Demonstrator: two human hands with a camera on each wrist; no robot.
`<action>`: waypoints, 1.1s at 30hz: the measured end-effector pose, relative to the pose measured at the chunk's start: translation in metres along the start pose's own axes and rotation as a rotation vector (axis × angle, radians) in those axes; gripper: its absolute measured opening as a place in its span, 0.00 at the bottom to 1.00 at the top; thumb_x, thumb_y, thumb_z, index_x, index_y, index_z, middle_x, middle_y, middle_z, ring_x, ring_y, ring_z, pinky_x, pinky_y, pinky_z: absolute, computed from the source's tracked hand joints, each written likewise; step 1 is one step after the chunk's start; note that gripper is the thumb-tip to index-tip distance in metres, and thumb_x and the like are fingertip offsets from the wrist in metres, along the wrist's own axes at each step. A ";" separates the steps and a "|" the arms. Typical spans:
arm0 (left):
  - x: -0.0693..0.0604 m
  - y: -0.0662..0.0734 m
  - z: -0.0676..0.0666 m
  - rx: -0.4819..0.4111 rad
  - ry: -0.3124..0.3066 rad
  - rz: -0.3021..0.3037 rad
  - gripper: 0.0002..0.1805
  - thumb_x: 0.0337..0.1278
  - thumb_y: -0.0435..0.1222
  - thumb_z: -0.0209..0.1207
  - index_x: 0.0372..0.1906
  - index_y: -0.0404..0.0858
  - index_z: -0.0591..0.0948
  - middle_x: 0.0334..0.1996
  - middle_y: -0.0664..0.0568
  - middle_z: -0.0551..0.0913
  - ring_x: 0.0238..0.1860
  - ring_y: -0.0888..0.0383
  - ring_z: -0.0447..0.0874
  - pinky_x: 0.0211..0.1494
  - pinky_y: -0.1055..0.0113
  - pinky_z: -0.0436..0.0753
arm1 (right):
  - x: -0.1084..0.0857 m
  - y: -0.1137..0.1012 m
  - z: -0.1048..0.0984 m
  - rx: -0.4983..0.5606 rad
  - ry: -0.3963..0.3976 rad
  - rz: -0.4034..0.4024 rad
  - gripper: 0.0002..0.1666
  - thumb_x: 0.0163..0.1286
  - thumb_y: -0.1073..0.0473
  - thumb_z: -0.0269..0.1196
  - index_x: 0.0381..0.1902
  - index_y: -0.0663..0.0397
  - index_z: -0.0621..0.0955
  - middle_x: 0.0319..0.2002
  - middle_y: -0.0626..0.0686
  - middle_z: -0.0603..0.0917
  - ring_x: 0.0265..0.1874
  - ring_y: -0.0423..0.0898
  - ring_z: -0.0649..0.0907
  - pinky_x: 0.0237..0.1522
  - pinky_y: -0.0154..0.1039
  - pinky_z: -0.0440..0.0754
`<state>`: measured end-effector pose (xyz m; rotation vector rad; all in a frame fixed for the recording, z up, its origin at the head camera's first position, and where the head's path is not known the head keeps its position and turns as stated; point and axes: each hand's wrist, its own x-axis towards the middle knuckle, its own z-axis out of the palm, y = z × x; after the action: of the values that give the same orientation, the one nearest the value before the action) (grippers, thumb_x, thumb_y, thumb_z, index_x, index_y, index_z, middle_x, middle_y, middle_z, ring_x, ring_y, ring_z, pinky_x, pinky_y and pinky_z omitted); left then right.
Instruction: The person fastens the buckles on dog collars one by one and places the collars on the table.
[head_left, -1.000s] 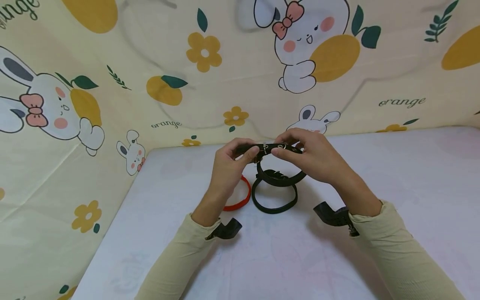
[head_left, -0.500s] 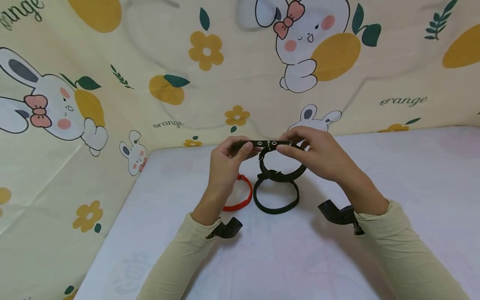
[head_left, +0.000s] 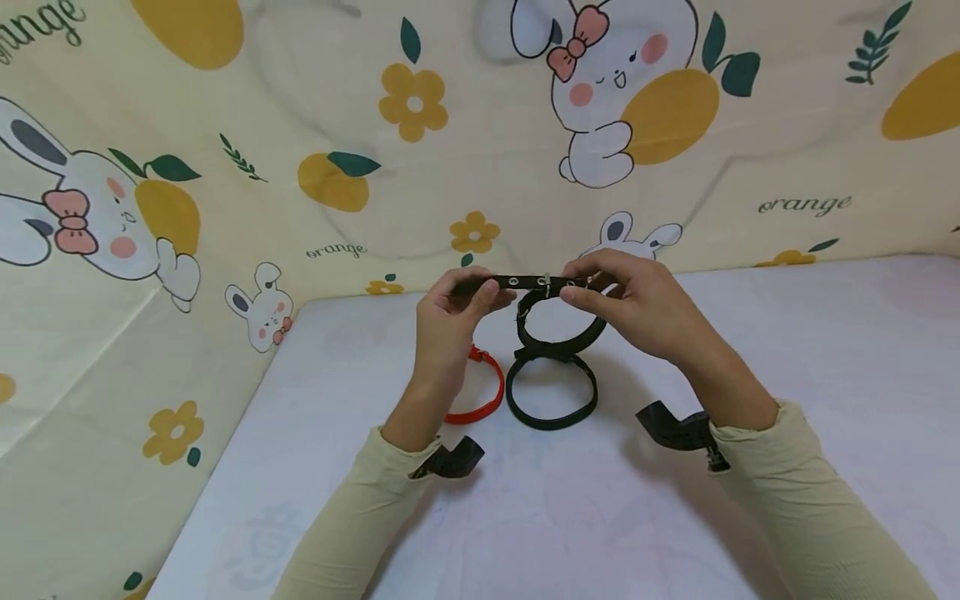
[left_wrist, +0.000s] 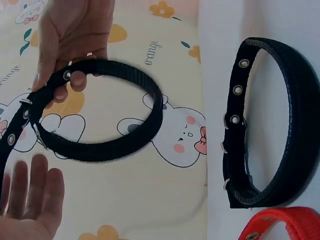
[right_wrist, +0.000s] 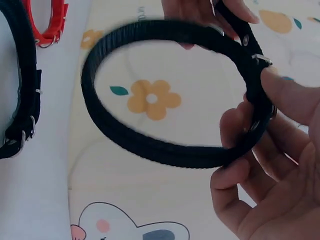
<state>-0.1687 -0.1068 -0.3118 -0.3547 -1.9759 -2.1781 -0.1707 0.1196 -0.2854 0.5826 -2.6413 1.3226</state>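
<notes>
A black collar (head_left: 525, 282) with metal eyelets and a buckle is held up by both hands, fastened into a loop. My left hand (head_left: 448, 329) pinches its strap end between thumb and fingers. Near the buckle, my right hand (head_left: 637, 307) grips the band. The right wrist view shows the collar's loop (right_wrist: 160, 154) hanging from my right thumb and fingers (right_wrist: 287, 97). A second black collar (head_left: 551, 423) lies on the table just below the held one. To its left is a red collar (head_left: 498, 392), partly hidden behind my left hand.
A white-covered table (head_left: 525, 517) lies under the hands. Behind it hangs a cream cloth (head_left: 450, 167) printed with rabbits, oranges and flowers. Black wrist devices (head_left: 453, 458) stick out from both sleeves.
My left hand has shifted slightly left and up, and the strap between the hands shows a longer straight stretch with eyelets. The right hand has moved slightly right. The collars on the table stay put.
</notes>
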 end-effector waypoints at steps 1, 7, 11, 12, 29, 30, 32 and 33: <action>0.000 0.000 0.000 -0.010 -0.009 -0.003 0.22 0.64 0.33 0.62 0.60 0.33 0.73 0.45 0.49 0.84 0.45 0.59 0.88 0.61 0.61 0.83 | 0.000 0.000 0.000 0.015 0.004 0.015 0.11 0.71 0.49 0.64 0.48 0.43 0.84 0.45 0.47 0.85 0.45 0.44 0.83 0.46 0.42 0.78; 0.001 -0.003 0.002 0.082 -0.082 -0.040 0.28 0.60 0.31 0.66 0.64 0.39 0.71 0.54 0.42 0.83 0.53 0.57 0.84 0.60 0.66 0.82 | 0.004 0.002 0.000 0.118 -0.018 0.058 0.12 0.73 0.50 0.62 0.51 0.44 0.82 0.44 0.50 0.84 0.43 0.47 0.84 0.46 0.42 0.78; 0.000 -0.005 0.006 0.158 -0.118 -0.009 0.19 0.59 0.33 0.67 0.55 0.39 0.80 0.49 0.45 0.85 0.46 0.55 0.86 0.54 0.66 0.84 | 0.005 0.001 0.000 0.145 -0.064 0.040 0.16 0.75 0.49 0.60 0.56 0.45 0.80 0.46 0.51 0.83 0.44 0.48 0.83 0.46 0.43 0.77; 0.000 -0.004 0.007 0.166 -0.113 0.002 0.17 0.59 0.33 0.67 0.54 0.38 0.82 0.46 0.45 0.86 0.44 0.56 0.86 0.52 0.67 0.84 | 0.006 0.001 0.000 0.148 -0.075 0.038 0.17 0.75 0.49 0.59 0.57 0.46 0.79 0.47 0.51 0.83 0.44 0.48 0.83 0.46 0.43 0.77; 0.002 -0.005 0.011 0.164 -0.076 0.131 0.15 0.58 0.28 0.65 0.51 0.33 0.86 0.41 0.45 0.83 0.35 0.46 0.87 0.44 0.67 0.87 | 0.007 0.003 0.000 0.142 -0.105 0.072 0.19 0.76 0.46 0.57 0.60 0.43 0.77 0.52 0.54 0.83 0.42 0.49 0.84 0.44 0.44 0.76; 0.001 -0.005 0.011 0.165 -0.075 0.136 0.15 0.59 0.28 0.65 0.51 0.33 0.86 0.41 0.45 0.83 0.35 0.49 0.87 0.44 0.67 0.87 | 0.007 0.003 0.000 0.137 -0.114 0.066 0.20 0.76 0.46 0.57 0.61 0.44 0.77 0.53 0.54 0.83 0.43 0.49 0.84 0.44 0.44 0.76; 0.001 -0.006 0.011 0.160 -0.072 0.148 0.15 0.59 0.28 0.65 0.51 0.32 0.86 0.42 0.45 0.82 0.34 0.53 0.87 0.44 0.67 0.87 | 0.007 0.003 0.000 0.132 -0.129 0.058 0.20 0.76 0.47 0.56 0.62 0.44 0.76 0.54 0.55 0.83 0.43 0.49 0.84 0.45 0.44 0.76; 0.001 -0.006 0.010 0.160 -0.069 0.154 0.15 0.58 0.28 0.65 0.51 0.32 0.86 0.42 0.45 0.82 0.33 0.55 0.87 0.44 0.67 0.87 | 0.008 0.003 0.000 0.129 -0.135 0.054 0.21 0.77 0.47 0.56 0.62 0.44 0.76 0.54 0.56 0.83 0.43 0.49 0.84 0.45 0.44 0.76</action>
<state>-0.1704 -0.0958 -0.3164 -0.5452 -2.0669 -1.9255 -0.1789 0.1195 -0.2855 0.6425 -2.7103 1.5305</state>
